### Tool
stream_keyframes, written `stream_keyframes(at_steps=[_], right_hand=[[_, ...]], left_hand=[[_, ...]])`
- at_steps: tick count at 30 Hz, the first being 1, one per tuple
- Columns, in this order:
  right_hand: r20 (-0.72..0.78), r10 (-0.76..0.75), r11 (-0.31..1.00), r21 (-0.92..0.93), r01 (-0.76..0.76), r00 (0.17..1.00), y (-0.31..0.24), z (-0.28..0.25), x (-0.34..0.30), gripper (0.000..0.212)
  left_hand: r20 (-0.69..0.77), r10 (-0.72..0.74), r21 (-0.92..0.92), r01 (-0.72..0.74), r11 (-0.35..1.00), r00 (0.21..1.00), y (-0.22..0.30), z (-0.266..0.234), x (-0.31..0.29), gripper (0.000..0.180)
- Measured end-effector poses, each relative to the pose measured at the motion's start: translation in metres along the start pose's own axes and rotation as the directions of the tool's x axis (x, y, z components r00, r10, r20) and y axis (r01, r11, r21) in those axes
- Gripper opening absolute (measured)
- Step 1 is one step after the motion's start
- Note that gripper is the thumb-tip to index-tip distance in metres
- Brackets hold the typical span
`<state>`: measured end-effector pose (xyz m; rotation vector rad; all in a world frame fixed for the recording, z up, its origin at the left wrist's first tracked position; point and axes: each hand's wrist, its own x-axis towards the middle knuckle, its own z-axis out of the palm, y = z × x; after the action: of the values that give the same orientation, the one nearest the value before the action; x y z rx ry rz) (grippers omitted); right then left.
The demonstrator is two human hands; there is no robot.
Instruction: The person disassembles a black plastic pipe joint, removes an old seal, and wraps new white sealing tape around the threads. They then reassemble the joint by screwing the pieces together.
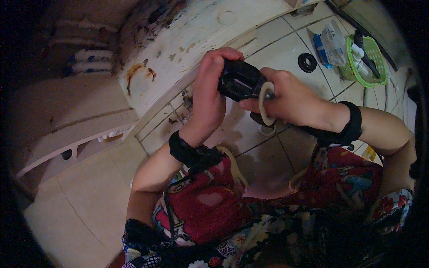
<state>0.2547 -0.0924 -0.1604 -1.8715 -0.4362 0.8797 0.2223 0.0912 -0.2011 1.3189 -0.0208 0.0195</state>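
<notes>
Between my hands is a glossy black plastic fitting (241, 79), broad and ridged in its body, held above the tiled floor. My left hand (210, 85) is closed on its left end, palm along the side and fingers over the top. At the other end, my right hand (290, 96) grips it with thumb and fingers. A pale beige ring (267, 103) hangs by the right fingers; whether it circles the fitting's neck or only the fingers, I cannot tell. Below, a small white ring (267, 130) is partly hidden. A black ring (307, 62) lies on the tiles farther right.
A green plastic basket (380, 81) at the far right holds a white item and a black-handled tool. Beside it stands a clear and blue plastic package (333, 42). Stained, peeling cabinet boarding (174, 49) runs along the far left, with pale pipes (91, 67) inside.
</notes>
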Motion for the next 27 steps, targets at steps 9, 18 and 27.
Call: stream_keyframes(at_steps=[9, 18, 27], right_hand=[[-0.059, -0.165, 0.975, -0.163, 0.153, 0.985, 0.002, 0.005, 0.0, 0.05], [-0.061, -0.243, 0.925, -0.314, 0.212, 0.968, 0.008, 0.0, -0.002, 0.05], [-0.106, -0.372, 0.785, -0.566, 0.252, 0.922, 0.01, -0.019, 0.0, 0.057]], left_hand=[[0.053, 0.055, 0.149, -0.063, 0.987, 0.997, 0.007, -0.002, -0.001, 0.045], [0.218, 0.016, 0.183, -0.057, 0.981, 0.976, 0.01, -0.003, -0.001, 0.069], [0.327, 0.085, 0.138, -0.137, 0.981, 0.941, 0.013, -0.01, 0.013, 0.076]])
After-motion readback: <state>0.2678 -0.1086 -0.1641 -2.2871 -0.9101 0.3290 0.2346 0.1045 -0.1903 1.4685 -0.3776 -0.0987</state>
